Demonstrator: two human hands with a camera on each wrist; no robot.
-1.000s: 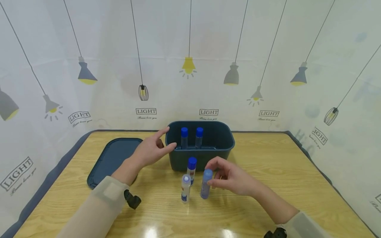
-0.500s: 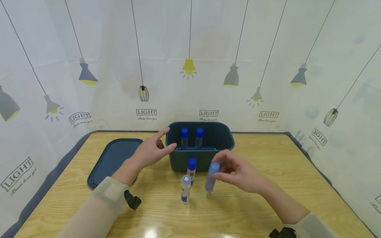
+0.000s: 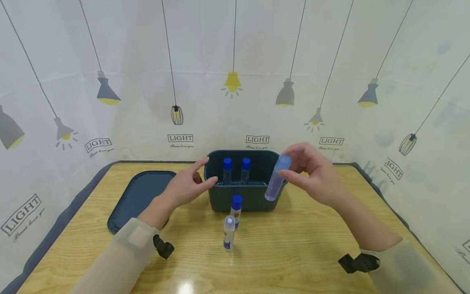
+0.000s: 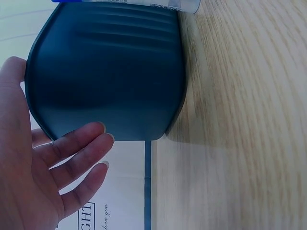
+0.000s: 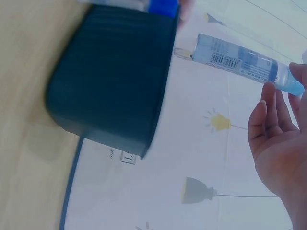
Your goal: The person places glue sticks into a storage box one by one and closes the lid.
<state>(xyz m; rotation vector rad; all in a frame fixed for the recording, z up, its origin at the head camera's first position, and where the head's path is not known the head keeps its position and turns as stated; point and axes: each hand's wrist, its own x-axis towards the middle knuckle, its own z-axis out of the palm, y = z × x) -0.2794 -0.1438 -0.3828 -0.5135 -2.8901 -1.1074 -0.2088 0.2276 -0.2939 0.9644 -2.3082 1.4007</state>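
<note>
My right hand (image 3: 319, 179) pinches a translucent violet glue stick (image 3: 276, 181) by its pale blue cap. Tilted, it overlaps the right front of a dark blue bin (image 3: 220, 200) in the head view. In the right wrist view a barcode shows on the glue stick (image 5: 235, 60), whose bottom end points toward the bin. Two blue-capped glue sticks (image 3: 227, 165) stand inside the bin, their lower parts hidden by its front wall. My left hand (image 3: 187, 183) rests thumb and index finger on the bin's left rim, its other fingers loosely extended along the side (image 4: 72, 148).
Before the bin stand a blue-capped glue stick (image 3: 236, 206) and a clear-capped tube (image 3: 229, 234), one behind the other. A dark blue lid (image 3: 141, 196) lies flat at left on the wooden table (image 3: 293, 261). A lamp-printed cloth (image 3: 205, 49) hangs behind.
My right hand has lifted the violet glue stick from the table and carried it up and right to the height of the bin's rim, tilting it. My left hand has stayed on the rim.
</note>
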